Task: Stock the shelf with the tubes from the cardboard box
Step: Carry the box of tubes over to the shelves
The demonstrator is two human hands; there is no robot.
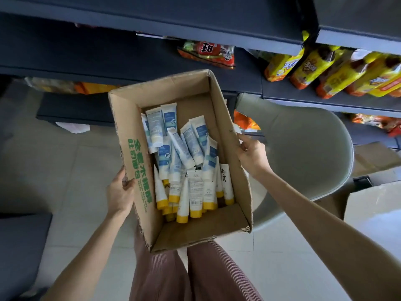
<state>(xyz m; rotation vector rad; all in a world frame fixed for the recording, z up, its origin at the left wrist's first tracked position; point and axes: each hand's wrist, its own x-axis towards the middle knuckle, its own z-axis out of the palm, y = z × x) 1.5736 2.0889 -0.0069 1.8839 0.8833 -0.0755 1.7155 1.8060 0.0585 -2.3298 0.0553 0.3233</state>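
Cardboard box (134, 148) is held up off the floor, in front of the shelf (86, 53). Left grip (120, 192) is clasped against the box's left wall. Right grip (252, 155) is closed on the right rim, thumb over the edge. No tube is held by either grip. The tubes (184, 166) are all seen inside the box, loosely piled: blue-white ones at the far end, yellow-capped ones at the near end. No tube is seen on the shelf, only snack bags (325, 68) beside bare dark board. Stocking is judged not yet started, with the whole pile left to be moved.
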